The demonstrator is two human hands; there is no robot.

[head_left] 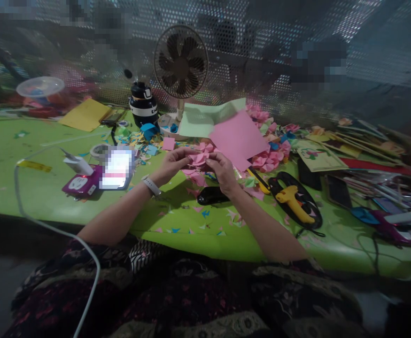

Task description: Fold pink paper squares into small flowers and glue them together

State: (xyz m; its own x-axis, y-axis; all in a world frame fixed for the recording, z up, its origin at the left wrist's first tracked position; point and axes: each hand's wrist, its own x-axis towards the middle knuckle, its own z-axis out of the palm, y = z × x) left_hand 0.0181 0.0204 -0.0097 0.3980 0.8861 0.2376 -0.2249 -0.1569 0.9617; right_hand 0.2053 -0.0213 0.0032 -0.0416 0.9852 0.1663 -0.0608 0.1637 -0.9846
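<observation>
— Where's the pink fold?
— Above the green table, between both hands, just in front of the pink sheet.
— Grip?
— The left hand pinches its left end and the right hand its right end, fingers closed on it.
— Which way does it run?
— Its long axis lies side to side, hand to hand. Its folds are too small to tell where it points.
— Nearby?
— A glue gun, well apart on the right.

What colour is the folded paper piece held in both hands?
The paper piece is pink; head view.
</observation>
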